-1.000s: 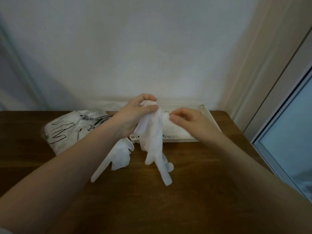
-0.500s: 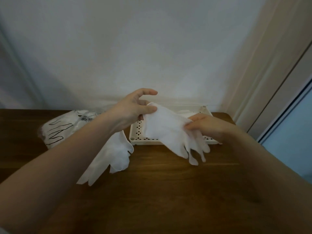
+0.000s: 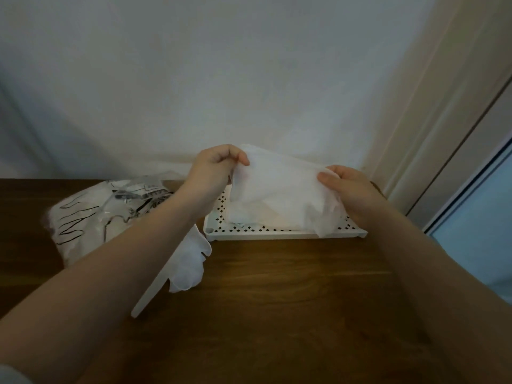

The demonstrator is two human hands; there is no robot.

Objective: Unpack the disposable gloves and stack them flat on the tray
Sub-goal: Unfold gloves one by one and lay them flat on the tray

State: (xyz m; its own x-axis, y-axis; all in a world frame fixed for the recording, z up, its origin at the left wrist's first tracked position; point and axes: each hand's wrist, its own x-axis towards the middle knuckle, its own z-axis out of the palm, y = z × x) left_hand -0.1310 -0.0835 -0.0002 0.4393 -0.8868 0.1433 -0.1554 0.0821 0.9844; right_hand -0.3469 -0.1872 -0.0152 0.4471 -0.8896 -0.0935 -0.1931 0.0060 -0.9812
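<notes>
While stretched above the tray, glove pinched by left hand, right hand

Left hand and right hand pinch white glove, spread above perforated tray.

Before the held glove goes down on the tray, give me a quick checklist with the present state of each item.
1. Both hands grip the glove: ok, left hand pinches one upper edge, right hand the other.
2. Glove spread flat: not ok, its lower part droops and bunches.
3. Glove over the tray: ok, it hangs above the perforated base.
4. Tray contents lying flat: cannot tell, the held glove hides them.
5. Loose glove on the table clear of the tray: ok, it lies left of the tray corner, partly under the left forearm.
6. Package out of the way: ok, it sits left of the tray.
</notes>
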